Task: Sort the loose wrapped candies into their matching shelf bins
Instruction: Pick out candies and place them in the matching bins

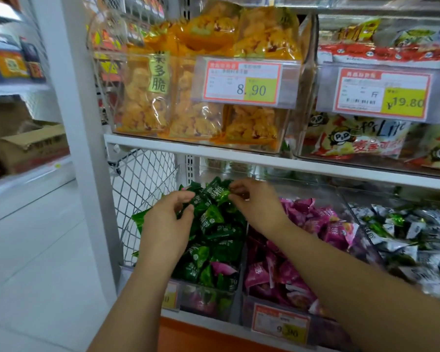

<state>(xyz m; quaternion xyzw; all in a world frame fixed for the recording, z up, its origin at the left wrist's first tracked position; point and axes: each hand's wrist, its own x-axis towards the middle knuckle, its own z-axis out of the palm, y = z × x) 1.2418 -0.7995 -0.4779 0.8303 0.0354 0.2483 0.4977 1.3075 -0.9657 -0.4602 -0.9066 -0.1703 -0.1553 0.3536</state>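
Pinching green candies [207, 199] in your left hand [167, 224] and right hand [255, 201], release them low in the green bin [206, 297], then move the stray pink candy [222, 268] rightward.

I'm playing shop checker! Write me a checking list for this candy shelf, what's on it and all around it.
Surface: white shelf board with clear bins above and below.
Job's things: green candies heaped in the left bin; pink candies in the middle; silver candies on the right.
Clutter: stray pink candy lying among the green ones.
Hands: left hand and right hand each pinch green candies.
Cables: nothing seen.
Surroundings: orange snack bags, price tags, cardboard box.
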